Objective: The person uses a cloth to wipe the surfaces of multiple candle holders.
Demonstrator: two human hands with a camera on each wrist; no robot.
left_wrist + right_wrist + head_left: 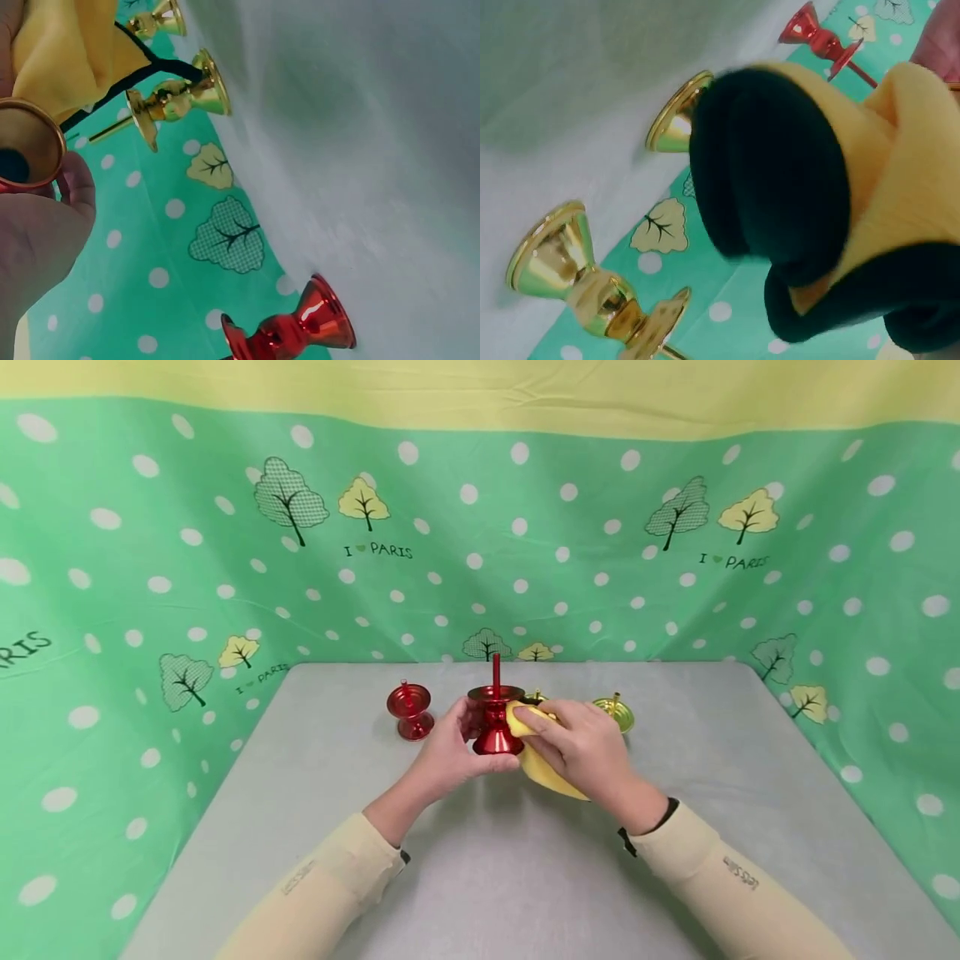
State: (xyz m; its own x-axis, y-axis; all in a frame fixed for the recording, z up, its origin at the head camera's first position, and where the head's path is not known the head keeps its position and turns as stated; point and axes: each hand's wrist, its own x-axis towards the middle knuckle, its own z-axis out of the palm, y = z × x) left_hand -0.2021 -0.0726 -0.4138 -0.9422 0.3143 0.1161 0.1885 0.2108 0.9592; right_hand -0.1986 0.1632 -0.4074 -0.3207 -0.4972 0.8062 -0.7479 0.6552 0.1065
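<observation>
While the left hand (456,750) curls round the red candlestick (497,743) near the middle of the frame, the right hand (588,747) grips a yellow cloth (551,772) bunched against its right side. Neither of the hands is spread: the left has its fingers behind the metal and its thumb along the low near edge, the right pinches the fabric between thumb and fingers.

What matters most from where I stand is that the candlestick lies between the two hands, its long axis close to upright, with the spike (496,672) pointing to the top of the frame. The left touches it directly and is the nearer one; the right meets it through the cloth.

Off to the left stands a second red candlestick (412,703) on the table (480,893); to the right is a gold candlestick (617,714), and another gold candlestick (176,105), largely hidden by the cloth from the head view, shows whole from the left wrist. That same view catches the hollow underside (26,135) of the held piece, so I judge it lifted. Only the right wrist shows how thickly the black edging (769,165) folds over.
</observation>
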